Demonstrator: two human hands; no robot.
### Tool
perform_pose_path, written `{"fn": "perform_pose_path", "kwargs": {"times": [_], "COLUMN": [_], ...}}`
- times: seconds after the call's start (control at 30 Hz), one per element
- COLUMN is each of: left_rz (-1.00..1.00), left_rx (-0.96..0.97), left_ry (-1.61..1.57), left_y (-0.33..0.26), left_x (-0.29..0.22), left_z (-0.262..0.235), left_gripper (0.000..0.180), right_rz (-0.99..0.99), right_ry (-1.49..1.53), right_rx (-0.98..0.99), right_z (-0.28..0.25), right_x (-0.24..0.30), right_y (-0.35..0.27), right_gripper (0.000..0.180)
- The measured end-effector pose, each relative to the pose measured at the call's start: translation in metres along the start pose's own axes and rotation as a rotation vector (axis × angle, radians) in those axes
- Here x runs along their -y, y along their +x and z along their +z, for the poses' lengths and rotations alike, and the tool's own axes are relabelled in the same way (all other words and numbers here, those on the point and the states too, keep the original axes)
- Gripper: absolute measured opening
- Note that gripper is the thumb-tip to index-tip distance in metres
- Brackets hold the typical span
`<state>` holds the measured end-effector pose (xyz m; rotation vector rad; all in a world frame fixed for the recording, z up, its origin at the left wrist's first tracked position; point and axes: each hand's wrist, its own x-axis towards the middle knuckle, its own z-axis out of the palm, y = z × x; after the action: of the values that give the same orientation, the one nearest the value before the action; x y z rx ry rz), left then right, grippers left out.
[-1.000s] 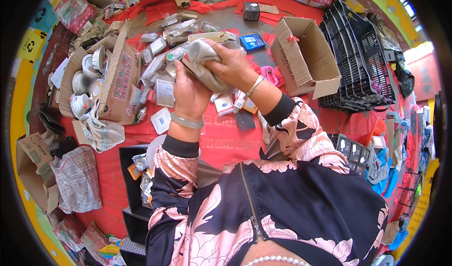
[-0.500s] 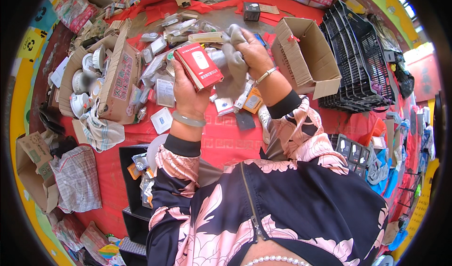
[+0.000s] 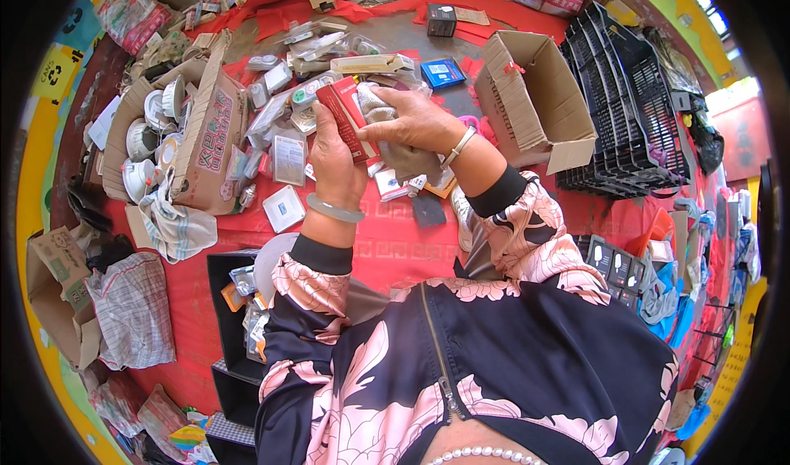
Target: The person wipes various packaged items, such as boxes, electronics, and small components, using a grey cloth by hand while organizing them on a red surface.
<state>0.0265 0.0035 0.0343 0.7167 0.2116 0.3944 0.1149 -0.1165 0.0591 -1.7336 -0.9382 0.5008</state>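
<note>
A small red box [image 3: 342,111] stands tilted in my left hand [image 3: 333,154], whose fingers and thumb grip its lower left side. My right hand [image 3: 415,123] is closed on a grey-beige cloth [image 3: 410,162], pressing part of it against the box's right side. The rest of the cloth hangs below my right palm. Beneath my hands lies a heap of small packaged goods [image 3: 290,159] on the red covering. A white square packet [image 3: 284,209] lies just left of my left wrist.
At the left, a cardboard box [image 3: 216,144] holds round white fixtures. An open cardboard box [image 3: 539,95] stands at the right beside a black plastic crate [image 3: 625,127]. A blue packet [image 3: 443,72] lies beyond my right hand. Black trays [image 3: 234,333] sit by my left side.
My right hand has come down and left with the cloth, from beside the red box onto it. The box has turned so a narrower side shows.
</note>
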Motion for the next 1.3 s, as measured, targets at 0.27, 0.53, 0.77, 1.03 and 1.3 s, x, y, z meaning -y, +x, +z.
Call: {"fn": "perform_pose_path", "kwargs": {"times": [0.27,0.53,0.77,1.03,1.3], "left_rz": [-0.042,-0.093,-0.096,-0.302,-0.230], "left_rx": [-0.002,0.125,0.141,0.221,0.252], "left_ry": [-0.019,-0.010,0.022,-0.102,0.003], "left_y": [-0.002,0.001,-0.005,-0.005,-0.005], "left_x": [-0.007,-0.008,-0.005,-0.013,-0.010], "left_z": [0.002,-0.008,0.006,0.001,-0.005], "left_gripper": [0.050,0.044,0.040,0.042,0.038], "right_rz": [0.165,0.155,0.081,0.152,0.180], "right_ry": [0.271,0.023,-0.074,-0.064,-0.076], "right_rx": [0.049,-0.009,-0.084,-0.007,0.017], "right_z": [-0.005,0.000,-0.009,-0.032,-0.039], "right_x": [0.013,0.019,0.010,0.018,0.029], "right_y": [-0.005,-0.008,-0.006,-0.010,-0.014], "right_gripper": [0.039,0.033,0.034,0.041,0.040]}}
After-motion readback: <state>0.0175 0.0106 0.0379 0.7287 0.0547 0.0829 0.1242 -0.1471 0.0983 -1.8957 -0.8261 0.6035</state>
